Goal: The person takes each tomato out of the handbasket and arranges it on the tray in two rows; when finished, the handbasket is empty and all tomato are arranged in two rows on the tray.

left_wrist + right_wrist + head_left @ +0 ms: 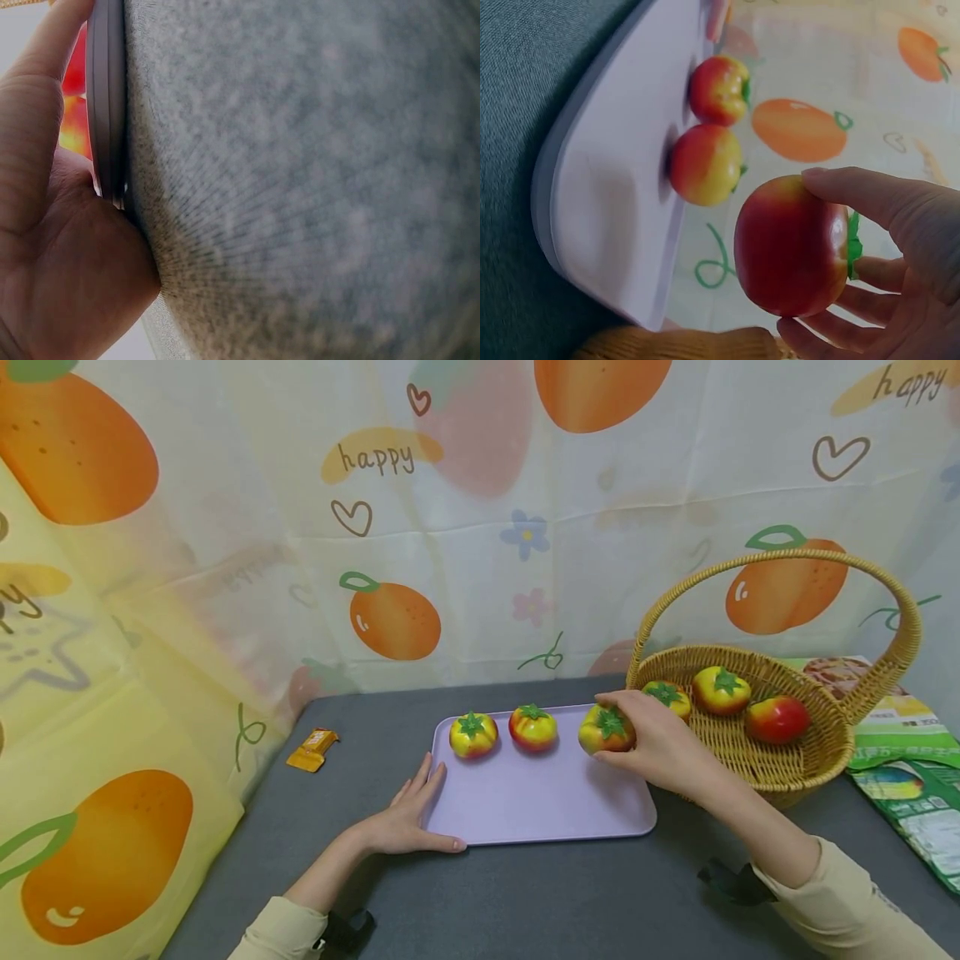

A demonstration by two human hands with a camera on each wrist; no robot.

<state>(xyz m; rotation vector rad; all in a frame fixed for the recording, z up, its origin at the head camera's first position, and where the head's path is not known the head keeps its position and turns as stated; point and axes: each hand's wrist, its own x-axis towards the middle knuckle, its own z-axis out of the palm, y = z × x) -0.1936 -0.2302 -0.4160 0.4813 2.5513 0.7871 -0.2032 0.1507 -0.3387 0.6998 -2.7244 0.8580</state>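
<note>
Grey tabletop (pixel 570 893): the right hand (pixel 660 743) grips a toy tomato (pixel 604 730) over the lilac tray (pixel 540 797), beside two others. The left hand (pixel 408 818), fingers straight, rests against the tray's edge

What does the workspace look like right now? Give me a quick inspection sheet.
Surface: grey table, cloth-like.
Job's things: lilac tray with two toy tomatoes in a row; a third tomato in the right hand at the tray's right end; wicker basket holding three more.
Clutter: small orange packet left of the tray; green packages right of the basket.
Grips: left hand rests flat against the tray's near-left corner; right hand grips the third tomato.
Cables: nothing seen.
Surroundings: fruit-print curtain behind and to the left.
</note>
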